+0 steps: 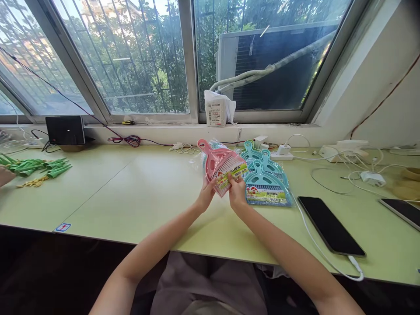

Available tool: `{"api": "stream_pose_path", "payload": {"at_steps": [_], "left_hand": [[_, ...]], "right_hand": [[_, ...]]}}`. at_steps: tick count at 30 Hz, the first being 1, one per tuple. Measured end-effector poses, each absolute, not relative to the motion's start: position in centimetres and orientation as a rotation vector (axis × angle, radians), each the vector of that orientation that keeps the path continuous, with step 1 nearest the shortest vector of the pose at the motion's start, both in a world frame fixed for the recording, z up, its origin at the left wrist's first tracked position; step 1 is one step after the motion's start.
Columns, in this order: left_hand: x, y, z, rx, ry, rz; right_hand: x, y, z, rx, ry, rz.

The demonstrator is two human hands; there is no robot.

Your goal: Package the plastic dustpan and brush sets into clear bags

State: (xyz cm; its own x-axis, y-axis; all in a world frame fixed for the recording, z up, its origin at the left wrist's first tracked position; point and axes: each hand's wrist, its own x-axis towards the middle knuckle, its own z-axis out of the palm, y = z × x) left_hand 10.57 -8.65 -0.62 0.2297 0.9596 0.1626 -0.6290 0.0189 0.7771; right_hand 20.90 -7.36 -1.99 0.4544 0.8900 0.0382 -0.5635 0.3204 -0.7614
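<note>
Dustpan set (223, 166), pink, w/ clear wrap (211, 162) on it, is up in both grips: L grip (206, 193) holds its low left edge, R grip (237, 189) pinches its low right side by the label (242, 169). So both are closed on it. It's tipped over the desk (154, 188), handle up and left, past the L grip. To hold it well, I'd say: keep to the edges, go easy on the brush hairs (229, 164) b/c they could bend, and keep thumbs off the words. Wrap may be slippy, so don't loosen L + R at once. Pose: arms (167, 232) reach fwd from each side, wrists near each other, thumbs on top, most fingers hidden. Blue-green sets (264, 177) lie just right of the R grip; phone (331, 225) is farther right.
</note>
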Motion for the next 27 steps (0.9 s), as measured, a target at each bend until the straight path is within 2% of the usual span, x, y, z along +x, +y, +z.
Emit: {"api": "stream_pose_path", "payload": {"at_steps": [4, 11, 27], "left_hand": [[11.3, -9.0, -1.2, 0.916, 0.5, 1.255], [10.8, -8.0, -1.6, 0.986, 0.653, 1.453], [10.2, -8.0, -0.4, 1.129, 0.584, 1.303]], "right_hand": [[21.4, -7.2, -1.6, -0.736, -0.548, 0.987], [20.4, -7.6, -2.1, -0.744, -0.528, 1.069], [25.5, -4.1, -1.7, -0.821, -0.435, 1.119]]}}
